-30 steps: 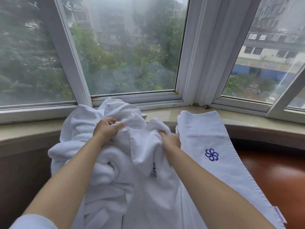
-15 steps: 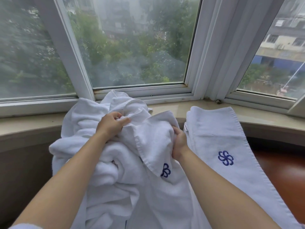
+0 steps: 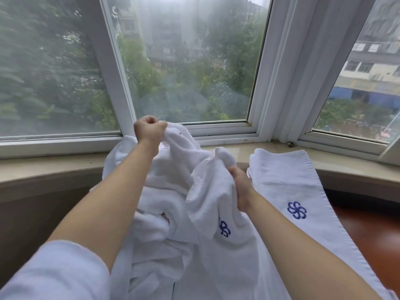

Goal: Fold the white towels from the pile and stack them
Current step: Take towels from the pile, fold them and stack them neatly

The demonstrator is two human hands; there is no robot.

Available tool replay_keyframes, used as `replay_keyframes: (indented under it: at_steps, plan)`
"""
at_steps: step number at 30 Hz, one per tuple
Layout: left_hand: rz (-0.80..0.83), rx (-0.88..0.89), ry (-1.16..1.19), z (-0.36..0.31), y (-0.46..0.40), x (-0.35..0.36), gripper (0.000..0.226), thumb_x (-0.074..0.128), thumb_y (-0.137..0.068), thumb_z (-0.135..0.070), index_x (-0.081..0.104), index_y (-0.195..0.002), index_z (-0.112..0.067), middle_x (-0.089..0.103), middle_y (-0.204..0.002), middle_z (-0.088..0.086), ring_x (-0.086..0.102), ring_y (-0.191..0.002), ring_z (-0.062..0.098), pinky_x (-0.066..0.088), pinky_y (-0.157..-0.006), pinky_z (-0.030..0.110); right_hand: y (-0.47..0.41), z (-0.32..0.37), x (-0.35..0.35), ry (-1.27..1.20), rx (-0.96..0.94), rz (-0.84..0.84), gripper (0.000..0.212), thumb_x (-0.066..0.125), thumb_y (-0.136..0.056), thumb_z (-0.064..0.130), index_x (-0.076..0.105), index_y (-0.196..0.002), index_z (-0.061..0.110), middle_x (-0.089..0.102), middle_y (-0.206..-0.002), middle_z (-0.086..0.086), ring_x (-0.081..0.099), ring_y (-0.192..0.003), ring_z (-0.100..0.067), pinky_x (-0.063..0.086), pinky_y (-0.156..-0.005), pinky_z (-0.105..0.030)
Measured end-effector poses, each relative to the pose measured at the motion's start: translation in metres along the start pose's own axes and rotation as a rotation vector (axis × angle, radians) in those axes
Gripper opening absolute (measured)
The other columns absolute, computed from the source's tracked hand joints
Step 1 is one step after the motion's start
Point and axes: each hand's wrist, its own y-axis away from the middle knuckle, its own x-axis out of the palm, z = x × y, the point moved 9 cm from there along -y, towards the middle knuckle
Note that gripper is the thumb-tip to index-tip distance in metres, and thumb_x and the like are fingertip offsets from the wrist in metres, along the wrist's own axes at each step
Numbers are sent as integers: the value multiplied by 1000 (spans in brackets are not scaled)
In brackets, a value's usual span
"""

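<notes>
A crumpled pile of white towels [image 3: 155,230] lies in front of me below the window sill. My left hand [image 3: 149,132] grips one edge of a white towel [image 3: 207,195] and holds it raised in front of the window frame. My right hand [image 3: 241,187] grips the same towel lower down on its right side; a blue flower emblem shows just under that hand. A flat white towel [image 3: 287,180] with a blue flower emblem lies to the right, its far end on the sill.
A beige stone window sill [image 3: 54,167] runs across the view below a white-framed bay window [image 3: 114,68]. A dark red-brown surface [image 3: 374,239] shows at the lower right, beside the flat towel.
My left hand has lifted its towel edge up and away from the pile to window-frame height. My right hand has kept its grip, and the towel's blue emblem has come into sight.
</notes>
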Motion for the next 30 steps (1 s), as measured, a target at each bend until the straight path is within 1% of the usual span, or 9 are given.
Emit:
replay_keyframes:
  at_steps: [3, 5, 9, 12, 15, 20, 23, 26, 30]
  plan:
    - [236, 40, -210, -14, 5, 39, 27, 57, -74, 4, 51, -60, -18, 54, -57, 2, 50, -47, 16, 50, -50, 26, -3, -22, -12, 300, 97, -176, 26, 56, -87, 34, 65, -79, 11, 65, -65, -5, 64, -61, -16, 46, -56, -25]
    - [307, 50, -441, 11, 11, 47, 25, 58, -76, 3, 56, -62, -18, 63, -68, 13, 64, -59, 27, 59, -63, 37, -8, -36, -10, 364, 137, -211, 37, 56, -90, 42, 68, -104, 9, 72, -92, -9, 68, -83, -19, 51, -66, -27]
    - [434, 53, -581, 57, 24, 46, 10, 56, -76, -13, 64, -78, -18, 69, -80, 11, 67, -81, 29, 55, -75, 32, -11, -42, -8, 464, 162, -225, 46, 50, -94, 44, 61, -116, 5, 64, -112, -16, 60, -109, -27, 47, -95, -38]
    - [595, 30, -525, 64, 42, 55, 61, 50, -61, -30, 60, -122, -23, 66, -99, 2, 62, -94, 22, 48, -82, 30, -2, -56, -15, 320, 222, -172, 30, 54, -90, 37, 63, -94, 9, 63, -80, -10, 62, -81, -23, 48, -71, -31]
    - [670, 82, -552, 63, 55, 70, 80, 53, -68, -19, 38, -146, -24, 57, -128, 7, 57, -114, 27, 46, -98, 39, 10, -57, -34, 356, 222, -256, 30, 58, -87, 37, 66, -98, 10, 66, -88, -10, 65, -86, -25, 49, -74, -33]
    - [391, 424, -620, 19, 88, 70, 24, 54, -84, -5, 68, -101, -13, 65, -109, 9, 60, -93, 26, 44, -81, 29, 34, -3, -33, 218, -55, -263, 37, 62, -87, 30, 64, -113, 4, 67, -113, -18, 66, -101, -30, 51, -91, -42]
    - [669, 125, -260, 31, 122, 81, 8, 63, -89, -17, 65, -97, -19, 66, -100, 7, 61, -88, 21, 48, -82, 35, 57, 17, -17, 118, -115, -124, 34, 51, -90, 24, 66, -108, 0, 70, -96, -17, 68, -87, -26, 53, -79, -31]
    - [992, -73, -186, 31, 163, 82, 56, 71, -75, -51, 49, -123, -34, 59, -112, -14, 58, -104, 3, 50, -89, 32, 87, 38, 5, 14, -184, 58, 41, 39, -79, 20, 63, -101, -5, 68, -83, -17, 68, -75, -27, 55, -64, -25]
    - [1258, -210, -35, 28, 202, 75, 60, 73, -82, -33, 45, -134, -23, 66, -119, 1, 65, -107, 17, 55, -80, 31, 123, 65, 12, -73, -320, 154, 41, 46, -66, 25, 64, -93, -1, 63, -87, -16, 64, -83, -31, 52, -76, -33]
